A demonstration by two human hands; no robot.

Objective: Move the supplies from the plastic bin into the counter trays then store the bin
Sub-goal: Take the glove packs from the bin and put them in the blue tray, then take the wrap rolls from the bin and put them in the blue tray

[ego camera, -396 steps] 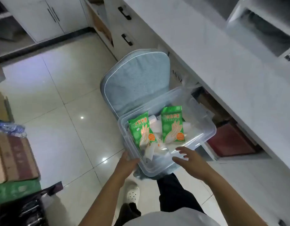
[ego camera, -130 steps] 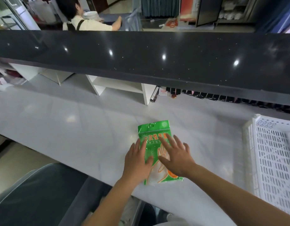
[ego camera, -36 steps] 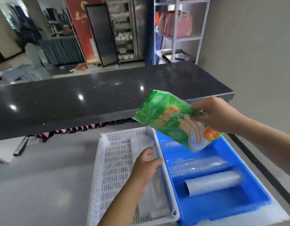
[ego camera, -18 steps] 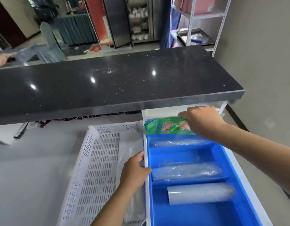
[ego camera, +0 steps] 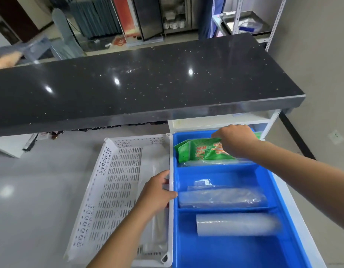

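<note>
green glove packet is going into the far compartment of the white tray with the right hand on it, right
Not quite. The head view shows the right hand putting the green glove packet into the far compartment of the blue tray, not the white tray beside it.

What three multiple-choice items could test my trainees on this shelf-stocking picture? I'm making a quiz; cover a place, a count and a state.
1. Where is the green packet?
A. far compartment of the blue tray
B. white tray
C. black counter

2. How many compartments of the blue tray show?
A. one
B. two
C. three

3. What is the left hand doing?
A. hanging free
B. gripping the white tray's edge
C. lifting a roll

Answers:
1. A, it lies behind the far divider under the right hand.
2. C, two dividers split it.
3. B, its fingers curl over the rim.
</note>
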